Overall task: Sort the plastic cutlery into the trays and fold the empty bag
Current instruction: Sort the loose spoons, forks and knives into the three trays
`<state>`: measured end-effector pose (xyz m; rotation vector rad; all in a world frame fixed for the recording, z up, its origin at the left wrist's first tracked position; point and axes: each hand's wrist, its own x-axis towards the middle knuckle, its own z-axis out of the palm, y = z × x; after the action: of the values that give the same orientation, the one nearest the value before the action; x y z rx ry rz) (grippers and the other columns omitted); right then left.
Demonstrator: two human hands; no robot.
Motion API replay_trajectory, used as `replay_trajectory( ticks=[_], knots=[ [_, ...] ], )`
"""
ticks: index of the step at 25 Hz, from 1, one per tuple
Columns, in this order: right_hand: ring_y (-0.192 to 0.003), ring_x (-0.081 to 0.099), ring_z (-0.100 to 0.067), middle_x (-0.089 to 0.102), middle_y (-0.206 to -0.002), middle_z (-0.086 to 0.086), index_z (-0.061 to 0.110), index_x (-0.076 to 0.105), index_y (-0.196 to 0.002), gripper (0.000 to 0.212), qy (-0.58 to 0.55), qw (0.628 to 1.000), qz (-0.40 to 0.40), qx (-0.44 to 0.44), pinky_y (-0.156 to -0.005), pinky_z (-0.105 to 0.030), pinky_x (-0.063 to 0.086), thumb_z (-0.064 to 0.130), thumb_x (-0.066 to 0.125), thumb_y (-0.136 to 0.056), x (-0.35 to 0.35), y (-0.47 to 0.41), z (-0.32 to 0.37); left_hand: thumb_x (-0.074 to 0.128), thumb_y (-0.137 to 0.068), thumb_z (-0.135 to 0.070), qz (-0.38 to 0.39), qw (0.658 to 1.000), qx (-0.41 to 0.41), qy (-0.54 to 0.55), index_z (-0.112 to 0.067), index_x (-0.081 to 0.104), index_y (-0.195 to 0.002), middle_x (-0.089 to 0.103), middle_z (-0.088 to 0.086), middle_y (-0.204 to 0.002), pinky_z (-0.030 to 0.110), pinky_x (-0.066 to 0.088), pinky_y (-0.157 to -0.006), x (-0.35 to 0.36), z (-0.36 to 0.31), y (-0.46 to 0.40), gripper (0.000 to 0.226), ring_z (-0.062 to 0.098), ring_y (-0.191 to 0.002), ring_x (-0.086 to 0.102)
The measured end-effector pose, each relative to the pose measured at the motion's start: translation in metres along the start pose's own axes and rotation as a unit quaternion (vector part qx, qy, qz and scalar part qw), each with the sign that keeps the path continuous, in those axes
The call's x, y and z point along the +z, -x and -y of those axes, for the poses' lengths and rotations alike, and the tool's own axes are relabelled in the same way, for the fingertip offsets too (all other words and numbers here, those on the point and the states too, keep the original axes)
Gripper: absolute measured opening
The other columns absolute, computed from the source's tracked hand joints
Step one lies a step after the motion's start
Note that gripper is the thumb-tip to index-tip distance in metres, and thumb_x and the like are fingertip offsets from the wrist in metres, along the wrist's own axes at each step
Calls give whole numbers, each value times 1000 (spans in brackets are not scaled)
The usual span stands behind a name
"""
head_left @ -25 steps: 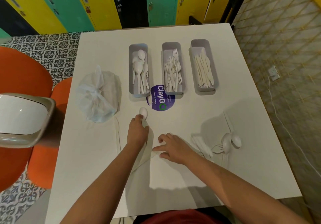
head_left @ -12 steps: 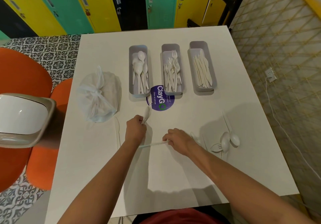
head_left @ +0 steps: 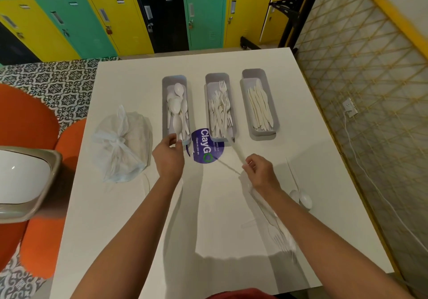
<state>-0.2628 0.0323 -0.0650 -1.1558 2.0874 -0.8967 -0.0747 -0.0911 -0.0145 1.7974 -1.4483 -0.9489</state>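
Three grey trays stand side by side: the spoon tray (head_left: 165,104), the fork tray (head_left: 216,77) and the knife tray (head_left: 253,72), each holding several white pieces. My left hand (head_left: 170,157) is at the near end of the spoon tray and pinches the handle of a white spoon (head_left: 177,124) that lies over the tray. My right hand (head_left: 260,174) pinches a thin white utensil (head_left: 234,150), blurred, which points toward the fork tray; its kind is unclear. Loose spoons (head_left: 303,198) and a fork (head_left: 280,238) lie on the table at the right, partly under my right arm.
A tied plastic bag (head_left: 120,143) lies left of the trays. A purple ClayGo sticker (head_left: 206,148) sits between my hands. A white-lidded bin (head_left: 23,182) and orange chairs (head_left: 27,122) stand left of the white table (head_left: 139,229). A wire-mesh wall (head_left: 361,90) runs along the right.
My left hand carried the spoon forward to the spoon tray. My right hand picked a thin utensil off the table and lifted it toward the fork tray.
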Motion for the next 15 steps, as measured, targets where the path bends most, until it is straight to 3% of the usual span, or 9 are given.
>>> replay_trajectory(
  ticks=[2,6,9,12,15],
  knots=[
    [-64,48,-18,54,-73,-8,4,54,-80,12,-15,998,-45,30,-60,-25,42,9,59,-89,-10,-14,4,54,-90,-7,14,999,-30,-6,-2,60,-121,66,12,-113,19,40,-80,3,-9,-15,32,14,-90,57],
    [-57,41,-17,45,-61,-6,2,49,-71,24,-33,990,-115,72,-54,-27,37,14,54,-92,-32,-55,8,53,-85,1,36,997,-55,-29,0,59,-123,66,16,-113,25,45,-88,11,-22,-52,38,27,-105,62],
    [-55,38,-18,42,-58,-7,5,44,-65,31,-12,986,-124,113,-54,-29,34,20,52,-91,-44,-88,4,54,-85,1,38,997,-59,-43,0,60,-121,67,18,-111,25,45,-84,17,-27,-75,37,29,-103,63],
    [-57,46,-23,52,-64,-15,2,50,-68,30,53,983,-108,142,-54,-33,40,23,52,-89,-49,-115,0,54,-86,1,42,995,-69,-55,0,59,-122,66,17,-116,24,44,-83,24,-30,-92,36,29,-104,63],
    [-69,57,-26,62,-77,-13,2,61,-81,29,118,977,-86,153,-68,-35,49,30,55,-88,-53,-134,2,54,-88,-3,67,993,-59,-74,-2,55,-127,63,16,-122,23,42,-89,29,-34,-102,40,27,-111,60]
  ],
)
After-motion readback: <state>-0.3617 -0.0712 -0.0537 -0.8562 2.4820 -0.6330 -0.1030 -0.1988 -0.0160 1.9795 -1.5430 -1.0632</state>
